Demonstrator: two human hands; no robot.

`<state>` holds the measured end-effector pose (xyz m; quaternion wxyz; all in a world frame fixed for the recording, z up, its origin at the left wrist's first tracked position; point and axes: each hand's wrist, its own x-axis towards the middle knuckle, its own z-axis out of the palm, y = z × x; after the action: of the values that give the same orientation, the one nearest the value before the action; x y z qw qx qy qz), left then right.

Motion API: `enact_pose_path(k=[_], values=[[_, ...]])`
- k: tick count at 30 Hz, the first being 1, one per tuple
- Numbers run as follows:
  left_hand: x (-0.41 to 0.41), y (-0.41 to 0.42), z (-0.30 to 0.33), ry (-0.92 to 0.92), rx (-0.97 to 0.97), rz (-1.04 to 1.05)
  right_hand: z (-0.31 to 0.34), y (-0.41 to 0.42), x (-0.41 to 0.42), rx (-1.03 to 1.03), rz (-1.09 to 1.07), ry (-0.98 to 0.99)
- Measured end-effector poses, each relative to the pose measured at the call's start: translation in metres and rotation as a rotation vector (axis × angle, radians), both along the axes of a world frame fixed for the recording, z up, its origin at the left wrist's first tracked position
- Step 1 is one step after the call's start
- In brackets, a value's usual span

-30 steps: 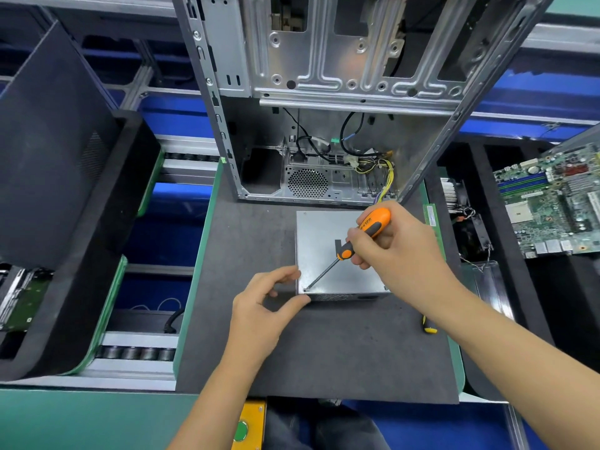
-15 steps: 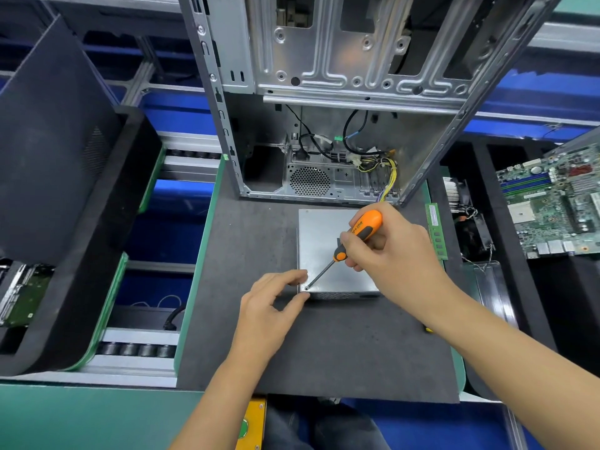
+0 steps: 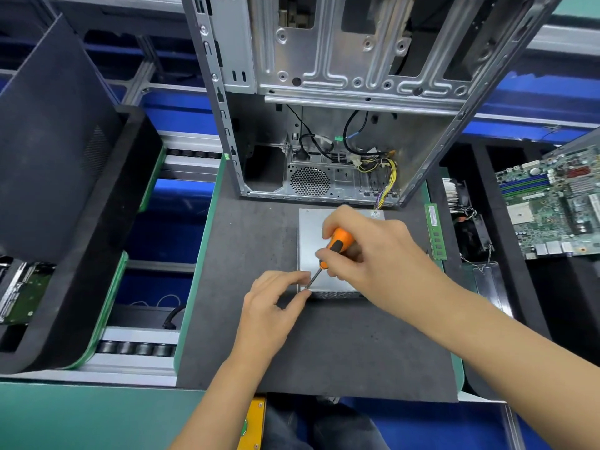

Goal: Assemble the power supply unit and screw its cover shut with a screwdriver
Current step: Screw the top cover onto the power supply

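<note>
Grey foam mat (image 3: 246, 336) as work surface, with open steel computer case (image 3: 341, 92) standing at its far edge, upper part cut off by the frame. Green motherboard (image 3: 552, 206) at right, partly out of view. Silver power supply unit (image 3: 308, 241) flat on the mat just in front of the case, long axis running away from the viewer, right portion hidden behind the right hand (image 3: 373, 254). Right hand clamped round the handle of the orange-and-black screwdriver (image 3: 336, 246); handle up and to the right, shaft slanting down-left, tip at the near-left corner of the cover. Screw head itself too small to make out. Left hand (image 3: 272, 306) at that same corner, index finger and thumb closed together around the shaft tip and touching the unit's edge.
</note>
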<state>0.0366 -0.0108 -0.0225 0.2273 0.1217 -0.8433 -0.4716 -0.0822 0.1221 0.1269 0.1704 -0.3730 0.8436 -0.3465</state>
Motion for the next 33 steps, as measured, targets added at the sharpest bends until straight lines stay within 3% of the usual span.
enact_pose_path(k=[5,10,15,20,24,28,30,33], values=[[-0.004,0.002,0.004,0.021,-0.033,0.034,0.02,-0.016,0.001,0.279,0.124,0.243],[-0.004,0.0,0.008,-0.019,-0.064,0.02,0.04,-0.026,-0.001,0.293,0.359,0.365],[-0.003,0.002,0.009,-0.031,-0.081,0.045,0.042,-0.035,-0.004,0.56,0.385,0.672],[-0.006,0.0,0.011,-0.026,-0.115,0.007,0.042,-0.032,0.002,0.529,0.428,0.506],[-0.006,0.001,0.016,-0.029,-0.079,0.015,0.043,-0.041,-0.001,0.682,0.409,0.639],[-0.009,0.004,0.04,0.041,0.184,0.091,0.047,-0.039,-0.001,0.661,0.414,0.456],[-0.018,0.004,0.057,0.108,0.273,0.081,0.047,-0.04,-0.001,0.719,0.486,0.489],[-0.028,0.004,0.074,0.11,0.351,0.04,0.048,-0.045,-0.001,0.731,0.372,0.579]])
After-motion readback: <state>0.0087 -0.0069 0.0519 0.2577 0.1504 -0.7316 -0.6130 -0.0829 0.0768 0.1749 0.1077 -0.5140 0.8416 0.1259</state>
